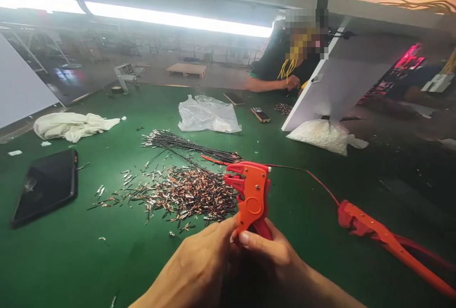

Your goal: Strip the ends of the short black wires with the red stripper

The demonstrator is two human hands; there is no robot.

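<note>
An orange and red wire stripper (253, 198) stands upright in front of me, its jaws pointing left. My right hand (272, 251) is wrapped round its handles, with the thumb across the lower end. My left hand (206, 255) is closed against the lower left side of the same handle, its fingertips partly hidden behind the tool. Just past the jaws lies a heap of short cut wire pieces (192, 191), black with copper-coloured ends. Behind the heap is a bundle of long black wires (188, 144) with bright tips. A thin red lead (322, 187) runs off to the right behind the stripper.
A second orange tool (384, 236) lies at the right. A black phone (48, 184) is at the left, near a white cloth (71, 125). Farther back are a clear plastic bag (208, 113), a smaller phone (260, 114) and a filled bag (318, 134). A co-worker handles yellow wires across the table.
</note>
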